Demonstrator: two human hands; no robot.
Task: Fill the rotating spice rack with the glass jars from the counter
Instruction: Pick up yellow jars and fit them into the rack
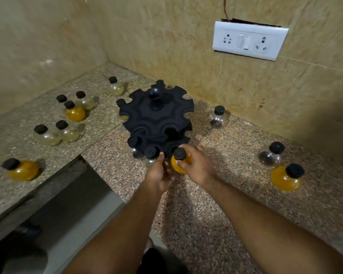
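Gripping a round glass jar of orange-yellow powder [179, 165] around its bulb, just under its black screw cap, the right hand [196, 165] holds it against the near lower tier of the black plastic rotating spice rack [156, 119], which stands toward the tabletop's [206, 214] back wall. The left hand [158, 175] is half curled, its fingertips touching a clear black-capped jar [151, 155] seated in the neighbouring slot.
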